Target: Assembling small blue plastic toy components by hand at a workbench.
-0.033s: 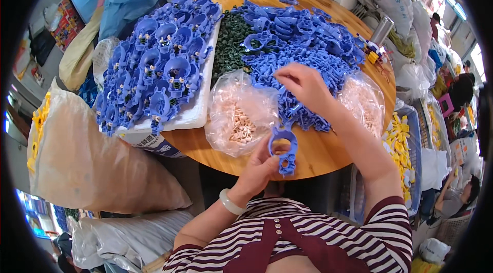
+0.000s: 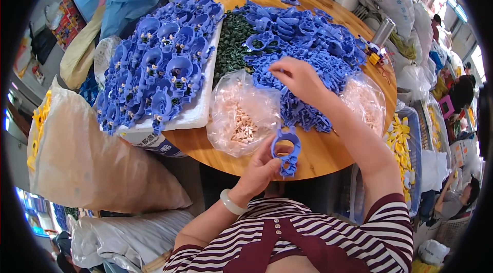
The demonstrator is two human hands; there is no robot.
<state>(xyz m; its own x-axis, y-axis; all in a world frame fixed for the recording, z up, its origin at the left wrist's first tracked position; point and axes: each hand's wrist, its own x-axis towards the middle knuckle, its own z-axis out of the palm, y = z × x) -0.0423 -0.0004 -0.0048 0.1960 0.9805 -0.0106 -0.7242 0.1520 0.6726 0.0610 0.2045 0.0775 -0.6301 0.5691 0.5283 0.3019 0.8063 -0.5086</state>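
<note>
Fingers pinching blue ring part

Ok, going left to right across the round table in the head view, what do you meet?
White tray stacked with assembled blue parts → dark green pieces → loose blue parts pile → metal cylinder at the right rim.
</note>
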